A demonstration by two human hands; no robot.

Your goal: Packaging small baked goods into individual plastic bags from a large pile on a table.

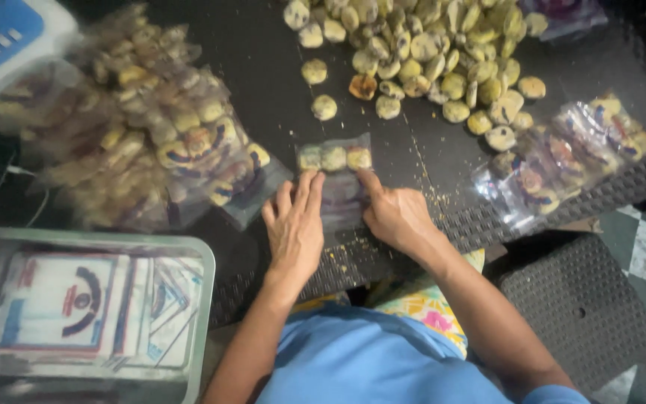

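Observation:
A small clear plastic bag [336,159] lies flat on the dark woven table [263,67], with three pale round cookies lined up at its far end. My left hand [294,227] rests palm down on the bag's left side, fingers stretched toward the cookies. On the bag's right side my right hand [395,213] presses down, its forefinger pointing at the rightmost cookie. Both hands lie flat on the bag rather than gripping it.
A heap of loose cookies [428,52] covers the far middle of the table. Filled bags are piled at the left [143,127] and at the right [562,161]. A clear box of printed labels [87,314] sits near left. A white and blue scale [1,37] stands far left.

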